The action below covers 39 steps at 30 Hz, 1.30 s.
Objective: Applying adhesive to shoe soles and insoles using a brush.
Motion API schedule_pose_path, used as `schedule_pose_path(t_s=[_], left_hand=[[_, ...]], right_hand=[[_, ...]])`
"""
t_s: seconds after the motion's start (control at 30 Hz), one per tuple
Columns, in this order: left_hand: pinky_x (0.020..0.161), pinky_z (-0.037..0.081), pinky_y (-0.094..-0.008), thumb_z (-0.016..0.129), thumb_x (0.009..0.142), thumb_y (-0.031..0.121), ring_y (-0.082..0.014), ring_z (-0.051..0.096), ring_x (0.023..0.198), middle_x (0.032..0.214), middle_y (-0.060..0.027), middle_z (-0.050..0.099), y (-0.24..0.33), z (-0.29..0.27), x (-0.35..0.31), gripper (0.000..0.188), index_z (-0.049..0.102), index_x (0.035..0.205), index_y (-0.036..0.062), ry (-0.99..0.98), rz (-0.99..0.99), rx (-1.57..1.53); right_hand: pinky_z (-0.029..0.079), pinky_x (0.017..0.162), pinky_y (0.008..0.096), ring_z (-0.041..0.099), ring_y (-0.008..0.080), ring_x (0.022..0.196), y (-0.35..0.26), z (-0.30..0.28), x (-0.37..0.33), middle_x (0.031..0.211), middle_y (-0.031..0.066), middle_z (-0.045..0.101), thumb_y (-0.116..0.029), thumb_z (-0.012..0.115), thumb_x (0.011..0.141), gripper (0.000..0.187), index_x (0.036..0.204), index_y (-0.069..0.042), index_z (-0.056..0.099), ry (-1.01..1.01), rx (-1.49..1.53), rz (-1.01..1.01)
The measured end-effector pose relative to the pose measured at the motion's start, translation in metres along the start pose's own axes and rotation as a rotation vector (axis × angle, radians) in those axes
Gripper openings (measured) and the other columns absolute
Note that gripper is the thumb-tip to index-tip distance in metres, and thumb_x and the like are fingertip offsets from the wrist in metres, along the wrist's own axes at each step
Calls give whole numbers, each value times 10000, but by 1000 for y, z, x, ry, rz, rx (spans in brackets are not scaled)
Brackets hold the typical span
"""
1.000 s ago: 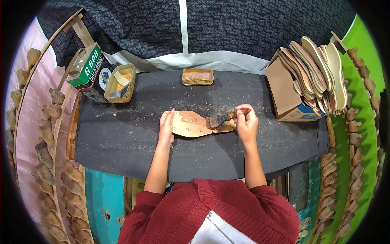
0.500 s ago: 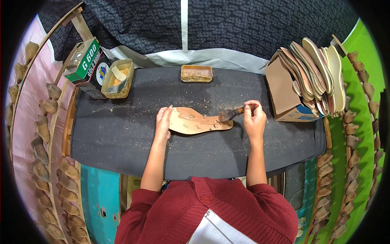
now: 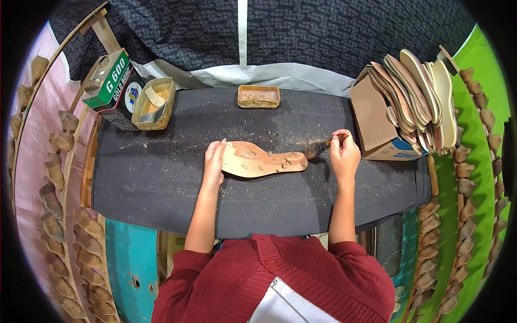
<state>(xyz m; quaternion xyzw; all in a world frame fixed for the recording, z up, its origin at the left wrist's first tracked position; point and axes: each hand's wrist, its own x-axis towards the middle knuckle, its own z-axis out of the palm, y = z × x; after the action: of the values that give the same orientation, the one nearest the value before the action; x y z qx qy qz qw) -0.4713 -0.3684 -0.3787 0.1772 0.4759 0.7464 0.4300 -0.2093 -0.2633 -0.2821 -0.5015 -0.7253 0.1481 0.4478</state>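
Observation:
My left hand (image 3: 215, 161) grips the wide end of a tan shoe insole (image 3: 261, 163), thumb on top. The insole lies crosswise before me, its narrow heel end toward the right. A wet, darker brown coat covers much of its far side, with small dark smudges along the middle. In my closed right hand (image 3: 344, 156) is a dark-bristled brush (image 3: 320, 149) with a reddish handle, partly hidden by the fingers. The bristles are blurred and sit just off the heel tip; whether they touch it I cannot tell.
A shallow tray (image 3: 258, 105) stands at the far middle of the dark cloth-covered table (image 3: 269, 207). Far left are a green-and-black can (image 3: 116, 89) and a tub (image 3: 159, 119) holding a scraper. A cardboard box (image 3: 377, 118) full of insoles (image 3: 414, 97) stands right. Shoe lasts (image 3: 54, 202) line racks on both sides.
The brush in my right hand has swept rightward, from on the heel end to its tip. The brown coat reaches farther over the heel. My left hand keeps its hold on the insole.

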Motion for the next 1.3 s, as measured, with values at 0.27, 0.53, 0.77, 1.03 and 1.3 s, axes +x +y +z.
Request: schedule_pose_path(t_s=[0.27,0.53,0.77,1.03,1.3], left_hand=[[642,386,-191,491,810,155,-52,479,703,745,13,511,6,6,-4,82,472,769,87,17,11,-20],[649,384,-198,496,806,151,-55,478,707,737,15,510,2,5,-2,78,474,765,88,11,2,-30],[676,393,-203,495,807,148,-58,490,729,758,7,518,3,4,-2,85,471,763,80,22,3,-50],[672,396,-201,487,816,161,-61,493,724,762,-3,520,9,10,-6,99,470,789,68,11,-6,-15],[677,398,-206,481,819,162,-63,493,729,765,-5,519,9,12,-6,102,471,789,66,22,-1,-15]], right_hand=[[371,486,202,442,42,550,3,20,-16,614,7,505,-50,461,771,72,801,-23,521,-141,399,42],[381,501,212,474,61,567,11,5,-7,618,24,523,-62,473,761,74,790,-11,518,-18,218,61],[353,532,175,437,40,612,13,23,-25,696,-5,508,-15,450,773,73,813,-12,510,-200,585,164],[365,486,207,451,63,562,28,1,-8,661,4,506,-48,451,786,67,796,-17,509,43,131,32],[306,473,170,376,25,535,44,14,-11,629,-32,449,-21,443,790,62,809,-18,502,-37,548,160]])
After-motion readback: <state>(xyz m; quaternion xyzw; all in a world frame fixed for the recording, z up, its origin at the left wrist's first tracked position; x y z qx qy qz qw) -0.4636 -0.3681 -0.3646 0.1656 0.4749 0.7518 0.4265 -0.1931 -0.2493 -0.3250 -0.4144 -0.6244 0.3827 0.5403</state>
